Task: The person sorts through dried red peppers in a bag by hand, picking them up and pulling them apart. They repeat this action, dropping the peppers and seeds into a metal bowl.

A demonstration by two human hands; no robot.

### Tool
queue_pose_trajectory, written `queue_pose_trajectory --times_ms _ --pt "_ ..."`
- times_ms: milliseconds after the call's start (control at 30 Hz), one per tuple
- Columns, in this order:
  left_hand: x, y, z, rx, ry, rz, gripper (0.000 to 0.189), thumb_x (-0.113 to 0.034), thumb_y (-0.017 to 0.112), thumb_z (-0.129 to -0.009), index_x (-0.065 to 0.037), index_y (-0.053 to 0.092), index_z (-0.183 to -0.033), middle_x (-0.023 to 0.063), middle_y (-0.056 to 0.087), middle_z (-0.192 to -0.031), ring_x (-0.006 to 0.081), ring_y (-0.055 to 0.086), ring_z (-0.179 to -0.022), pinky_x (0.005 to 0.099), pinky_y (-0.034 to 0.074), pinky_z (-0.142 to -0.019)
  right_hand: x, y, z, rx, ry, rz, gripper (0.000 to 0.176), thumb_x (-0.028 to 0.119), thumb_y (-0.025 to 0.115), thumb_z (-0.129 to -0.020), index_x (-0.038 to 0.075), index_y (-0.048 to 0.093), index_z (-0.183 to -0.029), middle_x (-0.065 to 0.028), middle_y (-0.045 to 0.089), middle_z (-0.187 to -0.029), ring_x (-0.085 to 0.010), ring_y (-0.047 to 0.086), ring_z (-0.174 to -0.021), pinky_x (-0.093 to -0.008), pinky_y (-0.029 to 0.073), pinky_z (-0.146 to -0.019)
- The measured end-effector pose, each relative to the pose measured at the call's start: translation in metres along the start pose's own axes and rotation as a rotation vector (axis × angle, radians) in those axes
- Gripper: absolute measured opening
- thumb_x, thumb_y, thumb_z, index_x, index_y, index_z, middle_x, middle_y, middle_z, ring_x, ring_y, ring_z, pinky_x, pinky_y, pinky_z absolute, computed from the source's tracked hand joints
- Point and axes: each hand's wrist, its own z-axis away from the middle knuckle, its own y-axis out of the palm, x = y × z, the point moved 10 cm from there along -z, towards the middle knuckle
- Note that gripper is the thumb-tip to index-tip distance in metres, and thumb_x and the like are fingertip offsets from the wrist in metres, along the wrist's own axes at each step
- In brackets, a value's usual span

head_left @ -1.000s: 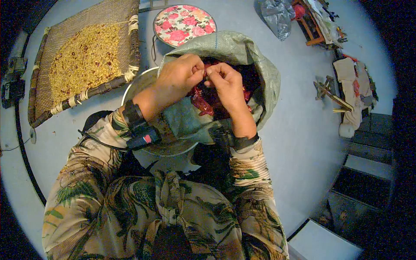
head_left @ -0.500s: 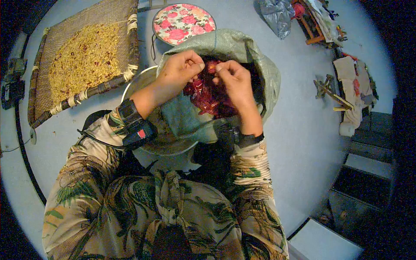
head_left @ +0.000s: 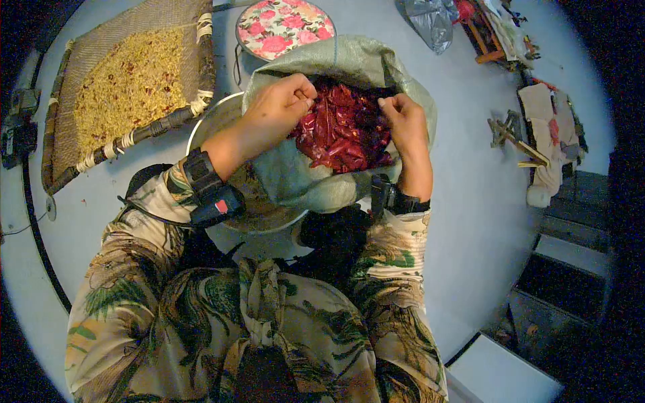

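Dark red dried chilies (head_left: 342, 131) fill the mouth of a pale green woven sack (head_left: 403, 67) with its rim rolled open. Over the left of the pile, my left hand (head_left: 281, 104) is closed in a pinch, and anything between its fingertips is too small to make out. At the right side of the chilies, my right hand (head_left: 407, 124) also has thumb and fingers pressed together. What it may hold cannot be told. The two hands are apart, with the chilies showing between them.
A round pale-rimmed container (head_left: 269, 227) is partly under the sack. Up left lies a woven tray (head_left: 60, 134) of yellow seeds with red flecks. A floral round stool (head_left: 285, 27), a grey plastic bag (head_left: 430, 23) and cloth-covered items (head_left: 537, 114) surround the spot.
My right hand has moved right, away from my left hand, uncovering more chilies. The left hand stays nearly in place. A reddish piece between the hands earlier is no longer seen there.
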Motion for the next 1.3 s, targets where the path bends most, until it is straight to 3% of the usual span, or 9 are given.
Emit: queue_pose_trajectory --times_ms 233,267,400,600,700,800,1100,1233,1300 --pt "-0.006 0.004 0.004 0.017 -0.015 -0.017 0.013 -0.017 0.058 -0.091 -0.004 0.059 -0.096 -0.0003 0.056 -0.077 0.0087 0.051 -0.069 0.0261 0.043 -0.061 0.003 0.051 0.003 0.148 -0.188 0.212 0.022 0.025 0.064 -0.087 0.006 0.067 -0.097 -0.0184 0.069 -0.091 -0.0406 0.064 -0.089 -0.0484 0.05 -0.079" --pt "-0.008 0.003 0.004 0.007 0.003 -0.027 0.014 -0.016 0.058 -0.09 -0.003 0.059 -0.094 0.0033 0.059 -0.076 0.0114 0.055 -0.068 0.0282 0.045 -0.061 -0.001 0.06 0.006 0.231 -0.097 0.224 0.022 0.015 0.071 -0.081 0.006 0.068 -0.101 -0.0162 0.068 -0.096 -0.0364 0.064 -0.098 -0.0412 0.049 -0.083" --pt "-0.014 0.002 0.004 -0.001 0.028 -0.041 0.015 -0.015 0.059 -0.089 -0.001 0.059 -0.093 0.0089 0.063 -0.076 0.0155 0.061 -0.068 0.0313 0.048 -0.062 -0.003 0.085 0.005 0.258 -0.155 0.435 0.034 0.017 0.072 -0.078 0.011 0.066 -0.111 -0.0157 0.065 -0.111 -0.0355 0.061 -0.105 -0.0443 0.05 -0.088" --pt "-0.015 0.0 0.005 0.005 0.028 -0.029 0.017 -0.017 0.059 -0.09 -0.001 0.059 -0.093 0.0098 0.063 -0.076 0.0161 0.061 -0.069 0.0323 0.049 -0.063 -0.014 0.101 0.001 0.225 -0.149 0.591 0.045 0.013 0.069 -0.077 0.014 0.061 -0.122 -0.0166 0.065 -0.112 -0.0357 0.061 -0.106 -0.046 0.05 -0.089" --pt "-0.014 0.0 0.004 0.009 0.054 -0.001 0.018 -0.019 0.059 -0.09 -0.001 0.059 -0.094 0.0091 0.063 -0.077 0.0163 0.06 -0.07 0.0323 0.049 -0.064 -0.014 0.105 -0.001 0.261 -0.11 0.588 0.042 0.014 0.066 -0.079 0.016 0.062 -0.121 -0.0172 0.066 -0.111 -0.0355 0.062 -0.105 -0.0472 0.05 -0.087" --pt "-0.004 0.003 0.004 0.086 -0.036 0.018 0.016 -0.018 0.058 -0.092 -0.004 0.06 -0.1 0.0006 0.06 -0.082 0.0093 0.055 -0.076 0.0275 0.047 -0.068 -0.022 0.108 -0.007 0.247 -0.061 0.566 0.033 0.018 0.061 -0.084 0.015 0.063 -0.117 -0.0184 0.067 -0.108 -0.0374 0.063 -0.103 -0.048 0.05 -0.085" --pt "-0.001 0.001 -0.002 0.061 0.015 -0.041 0.014 -0.016 0.057 -0.092 -0.004 0.059 -0.098 0.0012 0.06 -0.082 0.0091 0.055 -0.076 0.0277 0.047 -0.068 -0.035 0.061 -0.019 0.09 0.077 0.524 0.025 0.027 0.052 -0.091 0.011 0.063 -0.108 -0.0221 0.067 -0.102 -0.0423 0.062 -0.099 -0.0508 0.049 -0.083" --pt "0.006 0.003 -0.005 0.078 -0.007 -0.03 0.014 -0.016 0.057 -0.092 -0.003 0.059 -0.098 0.0018 0.06 -0.083 0.0099 0.055 -0.076 0.0278 0.048 -0.069 -0.043 0.038 -0.017 -0.059 0.007 0.497 0.028 0.03 0.052 -0.092 0.008 0.062 -0.106 -0.0228 0.066 -0.103 -0.0431 0.062 -0.099 -0.0516 0.049 -0.084" --pt "0.004 0.003 -0.006 0.087 -0.004 -0.038 0.015 -0.017 0.057 -0.092 -0.003 0.059 -0.098 0.0019 0.06 -0.083 0.0098 0.055 -0.077 0.0274 0.048 -0.069 -0.057 0.041 -0.024 0.015 0.125 0.507 0.026 0.027 0.055 -0.091 0.007 0.063 -0.105 -0.0229 0.066 -0.104 -0.0429 0.061 -0.1 -0.0506 0.049 -0.085"
